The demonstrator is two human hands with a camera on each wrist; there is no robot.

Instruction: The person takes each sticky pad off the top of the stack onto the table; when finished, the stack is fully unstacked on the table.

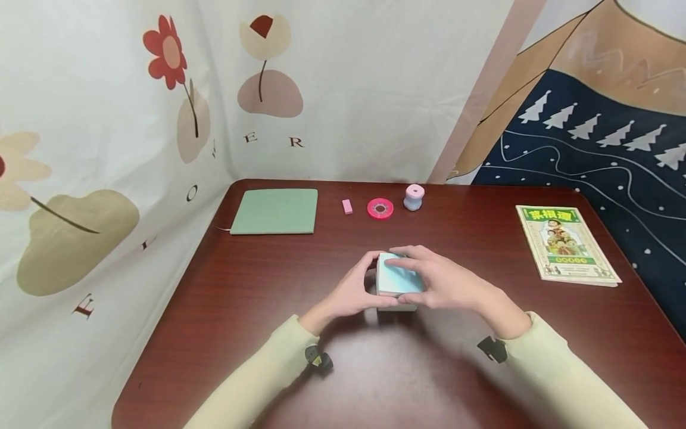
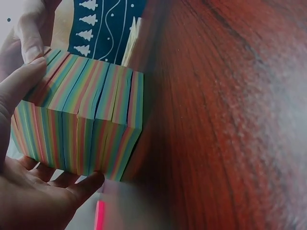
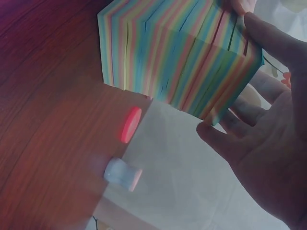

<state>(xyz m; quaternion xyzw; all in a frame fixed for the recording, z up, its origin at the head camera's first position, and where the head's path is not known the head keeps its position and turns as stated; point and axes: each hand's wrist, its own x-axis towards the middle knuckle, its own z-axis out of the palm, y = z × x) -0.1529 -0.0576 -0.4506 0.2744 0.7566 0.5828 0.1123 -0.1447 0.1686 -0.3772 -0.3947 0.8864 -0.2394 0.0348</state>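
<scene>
A tall square stack of sticky notes [image 1: 398, 280] stands on the table, its top sheet light blue. In the left wrist view, the sides of the sticky notes [image 2: 91, 115] show bands of pink, yellow, green and blue, with thin gaps between pads. My left hand [image 1: 349, 293] grips the stack from the left, thumb on the near side and fingers on the far side. From the right, my right hand [image 1: 450, 282] holds its upper part between thumb and fingers, partly covering the top. Both thumbs meet near the front edge.
At the back lie a green notebook [image 1: 276, 211], a small pink block [image 1: 347, 207], a red-pink ring [image 1: 373, 213] and a pink-and-lilac spool-shaped item [image 1: 414, 198]. An illustrated booklet [image 1: 568, 245] lies at the right. Printed cloth [image 1: 343, 143] hangs behind the brown table [image 1: 257, 286].
</scene>
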